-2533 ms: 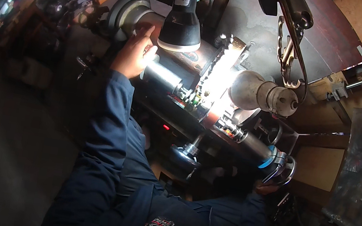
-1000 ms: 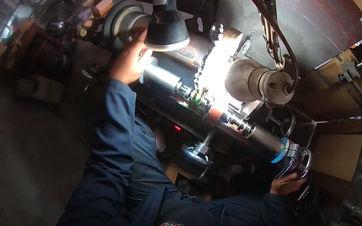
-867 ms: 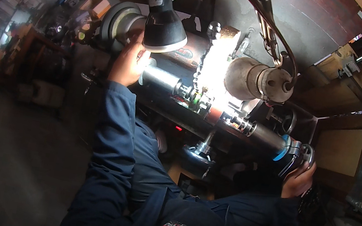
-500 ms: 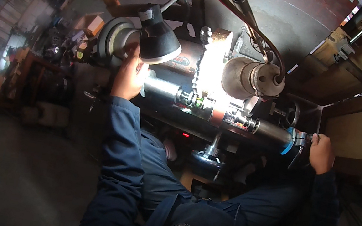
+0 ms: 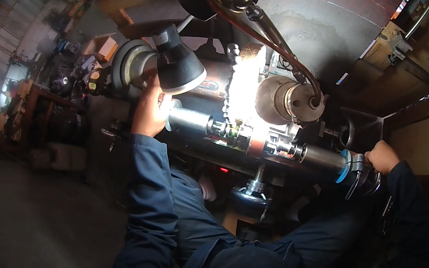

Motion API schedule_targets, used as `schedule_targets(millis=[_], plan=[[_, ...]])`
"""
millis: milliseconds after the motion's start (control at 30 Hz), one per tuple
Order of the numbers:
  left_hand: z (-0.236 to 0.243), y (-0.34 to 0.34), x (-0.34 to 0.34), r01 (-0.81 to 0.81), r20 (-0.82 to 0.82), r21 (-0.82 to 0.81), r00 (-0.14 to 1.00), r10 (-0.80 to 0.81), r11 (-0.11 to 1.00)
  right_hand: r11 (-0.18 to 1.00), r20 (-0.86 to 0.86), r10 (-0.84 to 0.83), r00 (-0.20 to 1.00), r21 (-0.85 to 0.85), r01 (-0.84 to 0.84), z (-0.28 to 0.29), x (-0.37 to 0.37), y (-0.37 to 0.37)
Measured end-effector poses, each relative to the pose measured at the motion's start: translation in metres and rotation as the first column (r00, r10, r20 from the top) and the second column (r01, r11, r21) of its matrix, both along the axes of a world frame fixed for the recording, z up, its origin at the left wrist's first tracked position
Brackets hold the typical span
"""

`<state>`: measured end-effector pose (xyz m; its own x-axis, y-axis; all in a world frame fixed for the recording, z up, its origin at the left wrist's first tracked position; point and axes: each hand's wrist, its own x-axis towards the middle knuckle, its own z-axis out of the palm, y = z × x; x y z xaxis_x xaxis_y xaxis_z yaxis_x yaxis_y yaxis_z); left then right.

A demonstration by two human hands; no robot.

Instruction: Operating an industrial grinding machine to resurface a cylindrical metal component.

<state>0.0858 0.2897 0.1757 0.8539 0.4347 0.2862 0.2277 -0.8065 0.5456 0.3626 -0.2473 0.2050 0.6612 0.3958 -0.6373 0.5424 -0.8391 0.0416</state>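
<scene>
My left hand [image 5: 151,111] is wrapped around the left end of a shiny steel cylinder [image 5: 191,121] on a workshop machine, just under a black work lamp [image 5: 178,64]. The lamp lights a bright patch with a beaded chain [image 5: 229,88] at the machine's middle. My right hand [image 5: 381,156] grips the top of a dark handwheel [image 5: 361,176] at the machine's right end, beside a blue ring [image 5: 343,166] on the spindle [image 5: 320,157]. Both arms are in dark blue sleeves.
A grey drum-shaped motor housing [image 5: 289,98] sits above the spindle, with a curved lever arm [image 5: 258,18] over it. A round knob [image 5: 253,196] hangs below the machine's middle. Cluttered shelves and benches [image 5: 50,88] stand at the left, beyond a concrete floor [image 5: 39,218].
My right hand has climbed from below the handwheel up to its top edge. My left hand has stayed on the cylinder's left end. The view has tilted upward.
</scene>
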Motion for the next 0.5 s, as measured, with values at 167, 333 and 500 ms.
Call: schedule_targets(millis=[167, 333, 500], plan=[[0.000, -0.001, 0.000, 0.021, 0.022, -0.030, 1.000, -0.021, 0.999, 0.886, -0.053, 0.433, 0.900, -0.160, -0.436, -0.019, 0.018, -0.010], [0.001, -0.003, -0.001, 0.017, 0.019, -0.028, 1.000, -0.016, 0.999, 0.829, -0.176, 0.533, 0.828, -0.088, -0.552, -0.026, 0.037, -0.008], [0.005, -0.005, -0.001, 0.013, 0.015, -0.029, 1.000, -0.013, 0.999, 0.932, -0.353, 0.297, 0.887, -0.097, -0.350, -0.029, 0.045, 0.003]])
